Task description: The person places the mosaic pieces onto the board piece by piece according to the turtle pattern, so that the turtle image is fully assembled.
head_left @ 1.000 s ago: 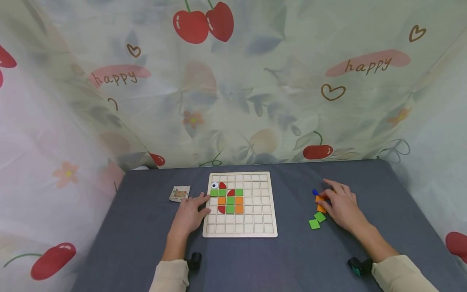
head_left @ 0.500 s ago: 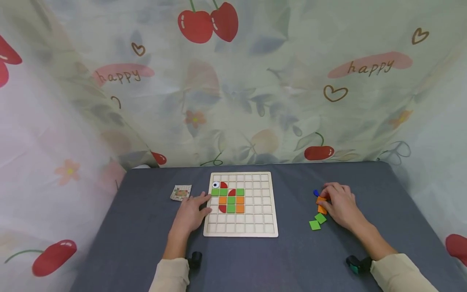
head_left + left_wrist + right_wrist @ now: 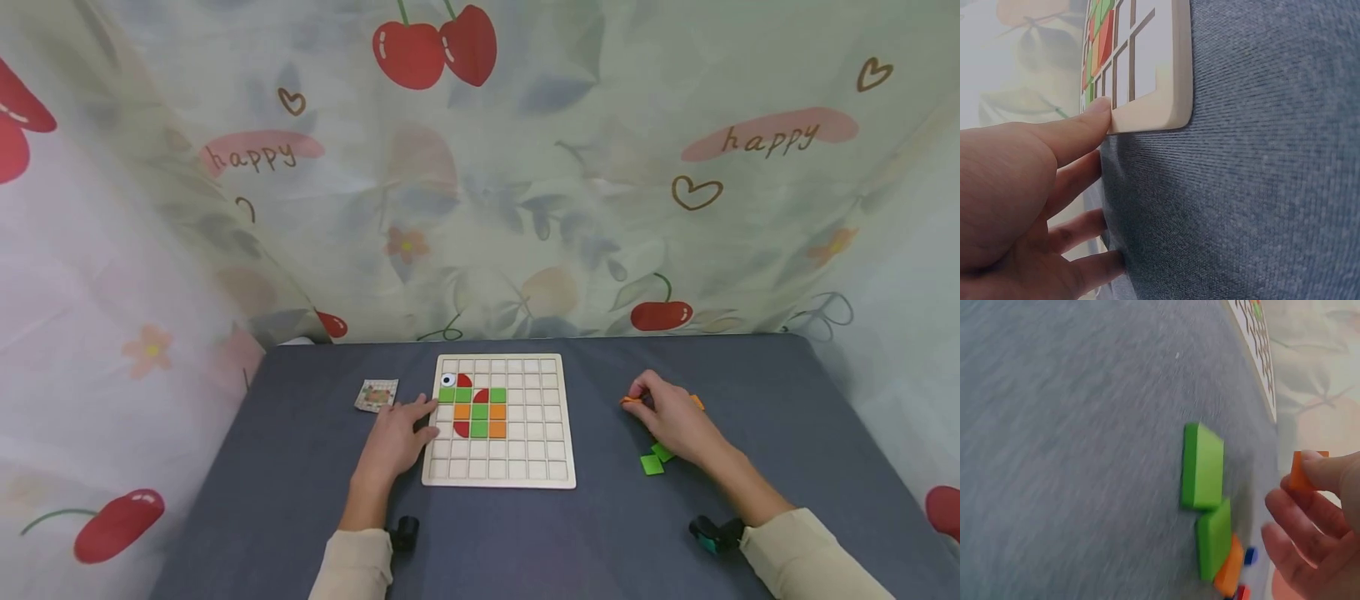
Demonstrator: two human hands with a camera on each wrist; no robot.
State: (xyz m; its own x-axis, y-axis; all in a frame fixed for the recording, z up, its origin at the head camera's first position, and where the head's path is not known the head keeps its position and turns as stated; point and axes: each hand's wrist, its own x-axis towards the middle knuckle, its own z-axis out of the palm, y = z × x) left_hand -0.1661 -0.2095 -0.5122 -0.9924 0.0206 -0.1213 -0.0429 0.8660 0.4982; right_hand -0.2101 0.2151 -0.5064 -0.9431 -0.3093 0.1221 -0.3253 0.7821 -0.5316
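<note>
Right hand [image 3: 672, 421] pinches orange tile [image 3: 1299, 476] between fingertips [image 3: 1320, 467]; left hand [image 3: 392, 439], relaxed, touches board [image 3: 537, 450].

I pinch a smooth, matt orange tile [image 3: 1299, 476]; the board [image 3: 517, 431] looks like smooth wood, the cloth [image 3: 1266, 156] matt and coarsely woven.

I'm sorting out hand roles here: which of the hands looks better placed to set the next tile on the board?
Probably the right hand: it pinches an orange tile, while the left hand holds none and touches the edge of the board.
</note>
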